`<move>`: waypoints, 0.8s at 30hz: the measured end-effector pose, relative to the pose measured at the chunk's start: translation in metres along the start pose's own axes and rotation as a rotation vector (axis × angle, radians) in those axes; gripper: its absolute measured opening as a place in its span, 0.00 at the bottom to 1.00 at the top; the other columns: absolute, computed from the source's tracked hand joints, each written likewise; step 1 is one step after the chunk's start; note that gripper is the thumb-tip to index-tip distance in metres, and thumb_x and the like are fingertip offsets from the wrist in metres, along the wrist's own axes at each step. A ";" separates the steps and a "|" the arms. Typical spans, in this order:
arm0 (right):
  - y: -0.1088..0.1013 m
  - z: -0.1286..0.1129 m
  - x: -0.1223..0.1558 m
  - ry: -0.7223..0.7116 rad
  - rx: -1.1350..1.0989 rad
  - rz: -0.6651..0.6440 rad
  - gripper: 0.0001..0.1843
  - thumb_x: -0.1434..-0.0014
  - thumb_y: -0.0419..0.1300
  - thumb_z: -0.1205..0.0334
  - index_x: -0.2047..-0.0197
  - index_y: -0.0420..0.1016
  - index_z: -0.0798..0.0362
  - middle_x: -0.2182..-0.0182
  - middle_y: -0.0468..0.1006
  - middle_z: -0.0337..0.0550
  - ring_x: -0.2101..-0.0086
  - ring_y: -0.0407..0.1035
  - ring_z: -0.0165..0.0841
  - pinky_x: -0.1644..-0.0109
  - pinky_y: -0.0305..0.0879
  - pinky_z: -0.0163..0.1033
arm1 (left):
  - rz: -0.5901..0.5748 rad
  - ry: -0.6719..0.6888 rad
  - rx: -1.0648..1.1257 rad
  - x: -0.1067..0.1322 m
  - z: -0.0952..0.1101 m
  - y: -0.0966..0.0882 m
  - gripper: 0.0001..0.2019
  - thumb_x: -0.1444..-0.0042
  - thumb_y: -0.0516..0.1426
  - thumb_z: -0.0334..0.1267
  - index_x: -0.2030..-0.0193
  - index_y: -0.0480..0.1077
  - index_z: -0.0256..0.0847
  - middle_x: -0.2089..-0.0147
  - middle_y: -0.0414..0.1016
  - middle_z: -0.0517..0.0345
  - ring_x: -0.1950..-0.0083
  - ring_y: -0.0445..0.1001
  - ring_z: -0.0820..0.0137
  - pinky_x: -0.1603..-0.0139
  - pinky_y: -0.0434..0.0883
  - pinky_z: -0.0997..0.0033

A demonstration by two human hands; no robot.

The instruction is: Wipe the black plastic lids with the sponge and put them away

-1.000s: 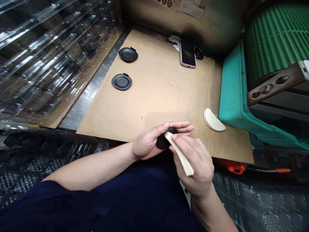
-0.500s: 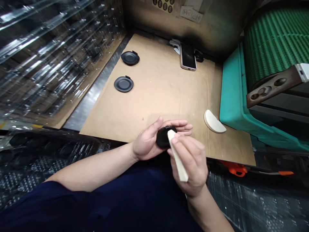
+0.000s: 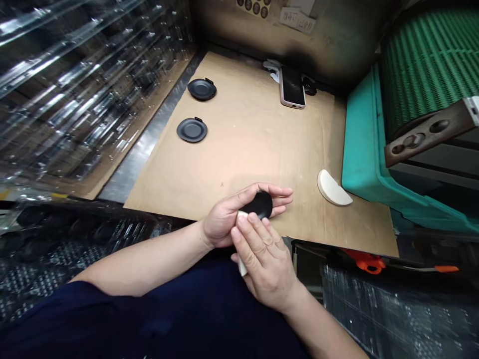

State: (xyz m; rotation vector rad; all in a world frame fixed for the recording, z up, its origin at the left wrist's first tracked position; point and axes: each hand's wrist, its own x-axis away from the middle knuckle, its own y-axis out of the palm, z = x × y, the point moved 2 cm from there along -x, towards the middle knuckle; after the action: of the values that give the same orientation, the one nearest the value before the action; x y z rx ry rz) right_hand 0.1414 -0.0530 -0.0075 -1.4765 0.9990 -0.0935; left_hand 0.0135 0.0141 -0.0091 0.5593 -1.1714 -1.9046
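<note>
My left hand point(image 3: 224, 217) cradles a small black oval compact case point(image 3: 261, 205) in its palm, fingers stretched out beneath and thumb along its edge. A white sponge point(image 3: 243, 269), mostly hidden, is gripped in my right hand point(image 3: 266, 254), whose fingers lie over it. Its upper end is at the near-left edge of the black piece; whether it touches there I cannot tell. Two similar black oval compact cases, a far one point(image 3: 202, 89) and a nearer one point(image 3: 192, 130), lie on the left of the cardboard. A half-round white sponge point(image 3: 334, 188) rests at the right.
Brown cardboard point(image 3: 239, 149) covers the table. At its back lies a phone point(image 3: 292, 87). A teal bin point(image 3: 361, 144) with green ribbed material point(image 3: 430, 65) bounds the right side. Clear plastic trays point(image 3: 86, 89) are stacked at left. An orange-handled tool point(image 3: 368, 262) sits below the front edge.
My right hand has moved left with the sponge, from the black piece's right side to its near-left edge, and turned its back upward. My left hand barely shifted.
</note>
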 end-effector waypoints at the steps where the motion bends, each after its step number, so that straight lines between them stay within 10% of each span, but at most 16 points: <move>1: -0.002 0.004 0.003 0.011 0.016 -0.008 0.32 0.33 0.54 0.70 0.27 0.58 0.60 0.31 0.64 0.51 0.28 0.53 0.42 0.24 0.55 0.52 | -0.009 -0.002 0.014 0.000 0.000 0.000 0.21 0.29 0.49 0.44 0.44 0.75 0.32 0.31 0.68 0.38 0.26 0.61 0.51 0.24 0.56 0.50; 7: -0.011 0.021 0.013 0.151 0.044 0.054 0.39 0.37 0.50 0.79 0.24 0.50 0.55 0.28 0.57 0.51 0.28 0.51 0.45 0.27 0.59 0.60 | -0.023 -0.077 0.092 0.000 -0.003 -0.001 0.21 0.29 0.48 0.44 0.42 0.75 0.33 0.30 0.67 0.39 0.25 0.60 0.51 0.23 0.52 0.48; 14: -0.018 -0.003 0.020 0.050 -0.321 0.034 0.33 0.37 0.52 0.77 0.30 0.62 0.60 0.35 0.71 0.57 0.32 0.61 0.49 0.37 0.73 0.58 | -0.026 -0.009 0.054 -0.002 -0.001 0.000 0.25 0.28 0.46 0.48 0.42 0.74 0.30 0.32 0.70 0.35 0.27 0.64 0.49 0.24 0.53 0.48; 24: -0.048 0.052 0.023 0.477 -0.250 0.638 0.20 0.36 0.63 0.65 0.42 0.77 0.46 0.50 0.82 0.48 0.51 0.78 0.47 0.47 0.76 0.58 | -0.073 -0.004 0.025 -0.001 -0.001 -0.001 0.30 0.36 0.48 0.49 0.39 0.73 0.28 0.35 0.69 0.36 0.41 0.73 0.55 0.45 0.74 0.58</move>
State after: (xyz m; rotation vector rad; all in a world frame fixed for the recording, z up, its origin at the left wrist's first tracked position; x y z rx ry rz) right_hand 0.2110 -0.0348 0.0111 -1.3126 1.8862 0.1530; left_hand 0.0140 0.0147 -0.0101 0.6197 -1.1939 -1.9560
